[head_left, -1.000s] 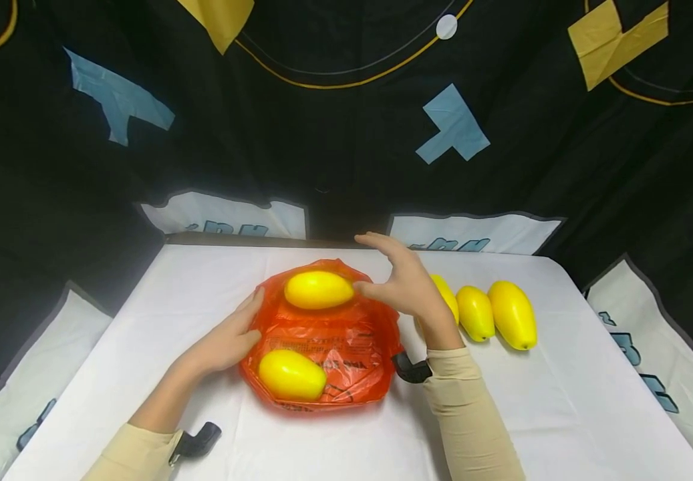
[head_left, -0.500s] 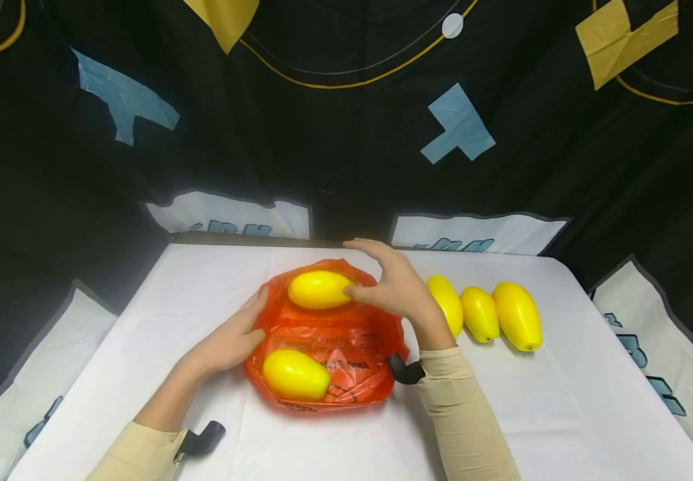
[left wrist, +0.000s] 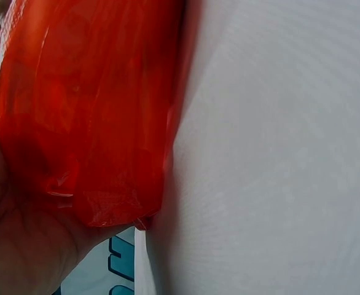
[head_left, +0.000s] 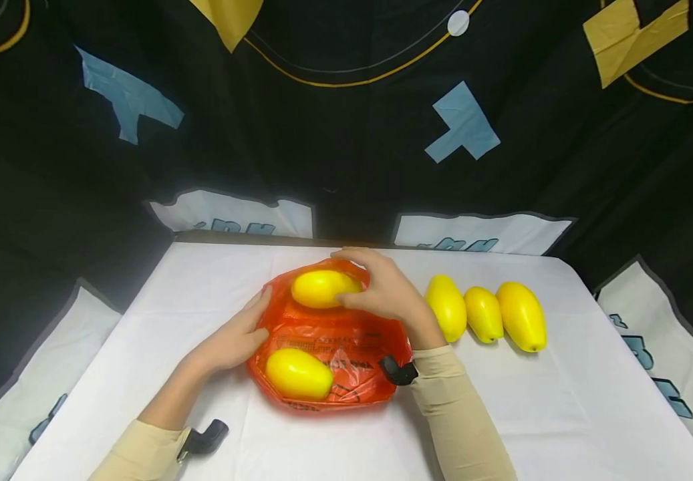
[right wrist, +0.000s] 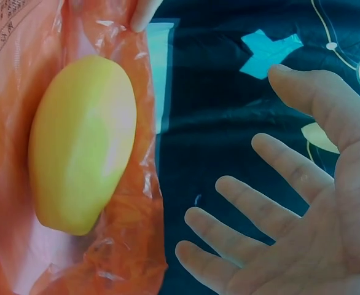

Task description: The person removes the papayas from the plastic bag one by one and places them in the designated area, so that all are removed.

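- My left grip (head_left: 226,344) rested against the left side of the red plastic bag (head_left: 346,334), its fingers extended and curled around nothing; the left wrist view showed the plastic lying against my palm.
- My right grip (head_left: 385,287) was spread wide, holding nothing, over the bag's far right part.
- From the head view, my right thumb overlapped the right end of the far yellow fruit (head_left: 317,288); the right wrist view showed a gap between my fingers and that fruit.
- The far yellow fruit lay sideways near the bag's far edge, and the near yellow fruit (head_left: 298,374) lay at its near left edge. I could not tell whether they were inside the bag or on top of it.
- The bag, crinkled and printed with dark lettering, sat on the white-covered bench (head_left: 563,407).
- To the right of the bag, three more fruits stood in a close row: the left fruit (head_left: 446,307), the smaller middle fruit (head_left: 483,315) and the right fruit (head_left: 523,317), all lying lengthwise.
- Beyond the bench hung a black cloth (head_left: 334,147) bearing blue and yellow patches.
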The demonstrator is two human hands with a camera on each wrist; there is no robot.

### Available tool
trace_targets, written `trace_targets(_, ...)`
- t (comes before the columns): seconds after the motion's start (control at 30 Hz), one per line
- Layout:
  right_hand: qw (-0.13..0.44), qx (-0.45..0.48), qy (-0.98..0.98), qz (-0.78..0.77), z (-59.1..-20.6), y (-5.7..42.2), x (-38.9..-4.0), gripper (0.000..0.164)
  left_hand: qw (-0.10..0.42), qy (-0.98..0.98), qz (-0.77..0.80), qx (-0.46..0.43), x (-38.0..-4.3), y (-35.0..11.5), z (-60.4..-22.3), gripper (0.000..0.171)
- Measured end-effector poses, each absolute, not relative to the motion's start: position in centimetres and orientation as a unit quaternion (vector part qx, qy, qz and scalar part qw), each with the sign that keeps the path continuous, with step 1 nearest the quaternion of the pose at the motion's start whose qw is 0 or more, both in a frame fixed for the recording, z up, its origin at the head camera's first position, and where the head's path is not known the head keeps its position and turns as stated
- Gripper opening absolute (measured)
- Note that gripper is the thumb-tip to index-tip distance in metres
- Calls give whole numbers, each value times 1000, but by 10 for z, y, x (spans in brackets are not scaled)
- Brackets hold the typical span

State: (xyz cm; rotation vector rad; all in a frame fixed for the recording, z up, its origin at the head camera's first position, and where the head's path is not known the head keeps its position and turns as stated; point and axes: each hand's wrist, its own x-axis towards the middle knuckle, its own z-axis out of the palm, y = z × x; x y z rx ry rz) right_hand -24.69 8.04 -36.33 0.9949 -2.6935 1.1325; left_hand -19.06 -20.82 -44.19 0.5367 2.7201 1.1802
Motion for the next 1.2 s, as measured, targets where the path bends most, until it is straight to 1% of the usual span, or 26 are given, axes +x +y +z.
trace_targets(0.3, 1, 316, -868, 382, -371, 72, -250, 65, 68, 897, 400, 174, -191, -209, -444, 76)
trace_targets(0.53, -6, 306, -874, 377, -373, 66, -251, 64, 71, 900, 395, 170, -190, -209, -444, 75)
trace_targets(0.77, -4, 327, -864, 382, -372, 60, -250, 63, 69, 901, 392, 172, -191, -208, -442, 75)
trace_targets(1.03, -27, 312, -871, 378, -376, 52, -248, 68, 72, 899, 398, 170, -190, -208, -441, 76)
trace_targets(1.2, -35, 319, -869, 376, -378, 49, -250, 67, 73, 899, 398, 171, -190, -209, -441, 75)
